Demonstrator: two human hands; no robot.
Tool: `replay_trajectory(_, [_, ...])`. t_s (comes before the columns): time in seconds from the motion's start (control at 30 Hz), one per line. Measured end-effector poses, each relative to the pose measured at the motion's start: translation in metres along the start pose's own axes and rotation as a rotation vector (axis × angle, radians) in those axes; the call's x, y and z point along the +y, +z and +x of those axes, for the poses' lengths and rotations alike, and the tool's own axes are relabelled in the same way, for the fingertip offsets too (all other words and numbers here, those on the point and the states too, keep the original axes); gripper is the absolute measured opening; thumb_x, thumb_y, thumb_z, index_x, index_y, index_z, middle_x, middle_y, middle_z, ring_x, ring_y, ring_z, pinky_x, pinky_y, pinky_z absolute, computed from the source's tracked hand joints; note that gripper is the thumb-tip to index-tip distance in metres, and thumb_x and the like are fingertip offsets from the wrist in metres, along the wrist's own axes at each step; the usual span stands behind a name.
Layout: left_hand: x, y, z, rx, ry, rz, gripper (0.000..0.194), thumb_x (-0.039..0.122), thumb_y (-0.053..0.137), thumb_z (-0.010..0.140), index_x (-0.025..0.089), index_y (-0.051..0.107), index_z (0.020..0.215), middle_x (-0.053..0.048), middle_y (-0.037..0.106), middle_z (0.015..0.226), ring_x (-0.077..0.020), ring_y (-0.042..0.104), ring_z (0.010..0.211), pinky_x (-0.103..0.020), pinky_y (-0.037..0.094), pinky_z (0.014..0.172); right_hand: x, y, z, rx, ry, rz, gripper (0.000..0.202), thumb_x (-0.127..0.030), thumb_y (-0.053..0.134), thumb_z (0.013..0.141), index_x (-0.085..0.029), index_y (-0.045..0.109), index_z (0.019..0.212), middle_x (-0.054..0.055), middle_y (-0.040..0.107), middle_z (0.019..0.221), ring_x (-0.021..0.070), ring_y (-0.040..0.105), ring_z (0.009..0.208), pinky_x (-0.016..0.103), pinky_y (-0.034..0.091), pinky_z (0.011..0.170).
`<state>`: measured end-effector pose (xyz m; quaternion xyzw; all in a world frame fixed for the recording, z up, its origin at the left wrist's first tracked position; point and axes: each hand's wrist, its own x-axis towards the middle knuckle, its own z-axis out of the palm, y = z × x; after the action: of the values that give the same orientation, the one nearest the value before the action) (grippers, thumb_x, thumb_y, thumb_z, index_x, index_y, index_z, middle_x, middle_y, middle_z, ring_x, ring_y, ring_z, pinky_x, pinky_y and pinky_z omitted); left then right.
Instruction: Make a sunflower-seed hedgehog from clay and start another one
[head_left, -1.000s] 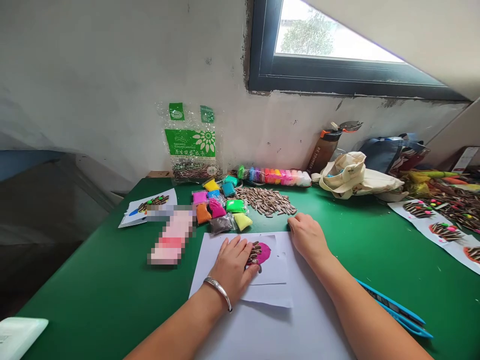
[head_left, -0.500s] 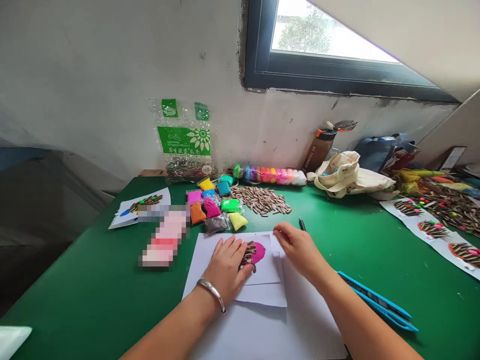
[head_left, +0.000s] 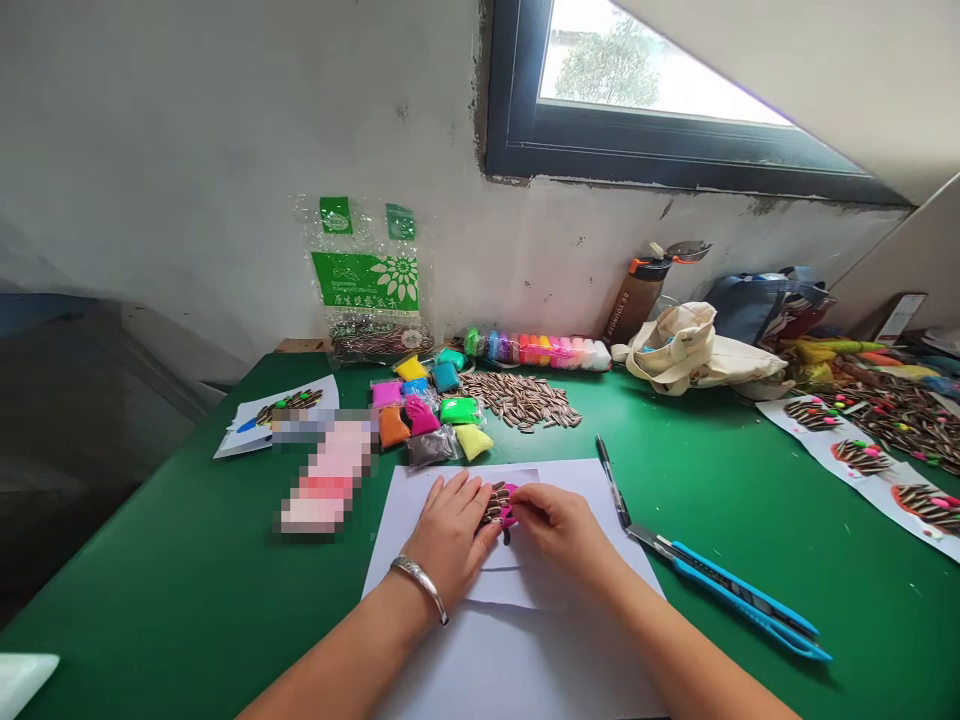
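My left hand [head_left: 454, 520], with a silver bracelet at the wrist, lies flat with fingers stretched over white paper [head_left: 412, 490]. Beside its fingertips is a flat magenta clay shape [head_left: 512, 492], partly covered by a cluster of striped sunflower seeds [head_left: 496, 502]. Over the right side of this clay, my right hand [head_left: 559, 525] has thumb and forefinger pinched together at the seeds' edge. Whatever is in the pinch is too small and hidden to make out. Part of the clay is behind my right fingers.
Beyond the paper lie a heap of sunflower seeds [head_left: 529, 400] and several bagged clay packets [head_left: 426, 447]. A pen [head_left: 613, 480] and a blue utility knife [head_left: 739, 590] are at the right. Seed-covered pictures [head_left: 862, 457] lie far right, another picture [head_left: 281, 412] at left.
My right hand has moved left and down from the paper's upper right edge to the magenta clay, uncovering the pen and the knife's tip. My left hand has stayed in place.
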<state>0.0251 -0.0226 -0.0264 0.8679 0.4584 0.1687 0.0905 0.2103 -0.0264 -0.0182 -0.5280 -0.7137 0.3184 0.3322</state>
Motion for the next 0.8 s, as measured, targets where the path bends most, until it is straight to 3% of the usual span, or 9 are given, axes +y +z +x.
replay_trajectory(0.2, [-0.001,0.003,-0.001,0.008,-0.001,0.004,0.038,0.025,0.046,0.088,0.014,0.052,0.124,-0.013,0.056,0.127,-0.0306,0.043,0.124,-0.057,0.032,0.104,0.003,0.008,0.0,0.099,-0.017,-0.025,0.018,-0.018,0.048,0.086,-0.021,0.065,0.087,0.002,0.068,0.083,0.0149,0.059,0.074,0.025,0.045,0.07])
replay_trajectory(0.63, [-0.001,0.006,-0.001,0.05,-0.013,-0.003,0.037,0.024,0.045,0.088,0.018,0.054,0.124,-0.011,0.057,0.126,-0.0292,0.045,0.122,-0.056,0.032,0.103,0.001,0.021,0.002,0.058,-0.059,-0.326,0.024,-0.016,0.039,0.088,-0.018,0.055,0.07,0.002,0.058,0.068,0.0136,0.049,0.063,0.024,0.036,0.06])
replay_trajectory(0.8, [-0.001,0.005,0.0,0.023,-0.017,0.012,0.038,0.023,0.045,0.088,0.016,0.053,0.124,-0.011,0.057,0.126,-0.0299,0.045,0.122,-0.057,0.032,0.103,0.0,0.021,0.003,0.055,-0.1,-0.341,0.024,-0.014,0.041,0.086,-0.018,0.055,0.067,0.001,0.058,0.067,0.0133,0.048,0.062,0.023,0.035,0.059])
